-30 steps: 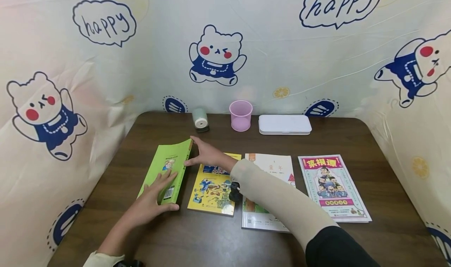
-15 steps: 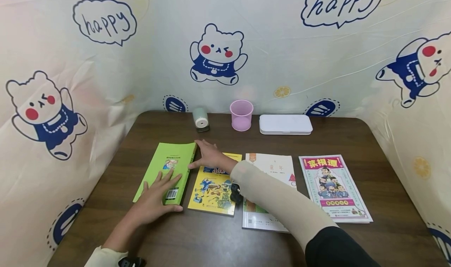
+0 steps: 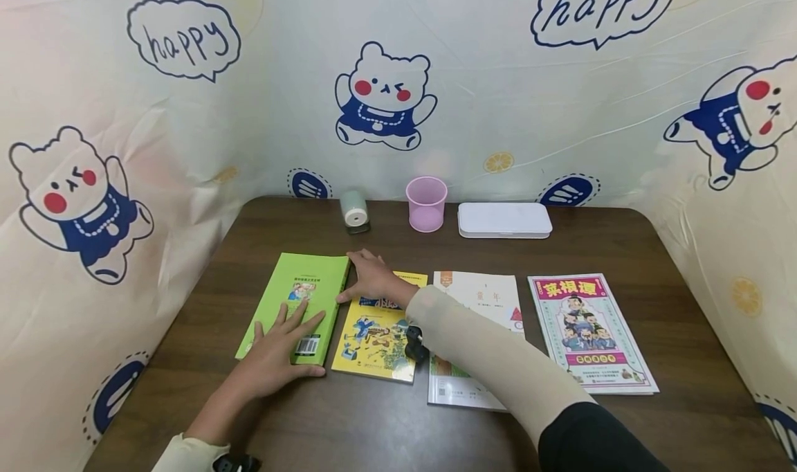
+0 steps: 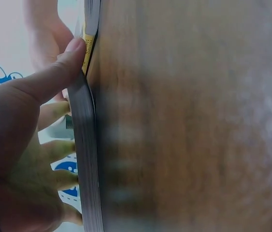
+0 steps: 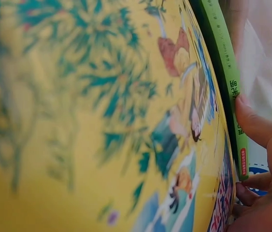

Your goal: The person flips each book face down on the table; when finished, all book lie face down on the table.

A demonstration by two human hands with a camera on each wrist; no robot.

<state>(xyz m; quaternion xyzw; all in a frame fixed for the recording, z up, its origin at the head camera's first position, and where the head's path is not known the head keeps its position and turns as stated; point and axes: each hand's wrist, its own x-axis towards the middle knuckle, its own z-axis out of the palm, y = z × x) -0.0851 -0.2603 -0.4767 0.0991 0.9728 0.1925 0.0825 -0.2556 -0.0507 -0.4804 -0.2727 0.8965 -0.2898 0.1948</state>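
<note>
A green book [image 3: 320, 275], back cover up with a barcode, lies flat on the table's left side. Spread over its lower left part is my left hand [image 3: 268, 358], fingers straight, thumb along the near edge. In the left wrist view that thumb [image 4: 58, 75] lies by the page edges. My right hand [image 3: 373, 278] reaches across to the book's upper right corner. Seen from the right wrist, its thumb [image 5: 254, 118] touches the green spine [image 5: 225, 53] and the other fingers are around the top end. Under the right hand and wrist lies a yellow illustrated book [image 3: 373, 340].
A white-covered book [image 3: 482, 297], partly hidden by the right sleeve, lies right of the yellow one. Farther right is a pink-and-blue comic-style book [image 3: 588, 333]. Along the back stand a pale green cylinder [image 3: 353, 209], a pink cup [image 3: 426, 207] and a flat white case [image 3: 504, 221].
The green book was tilted up at its spine side a second ago; it has come down flat and shifted slightly right. Both hands moved slightly right with it.
</note>
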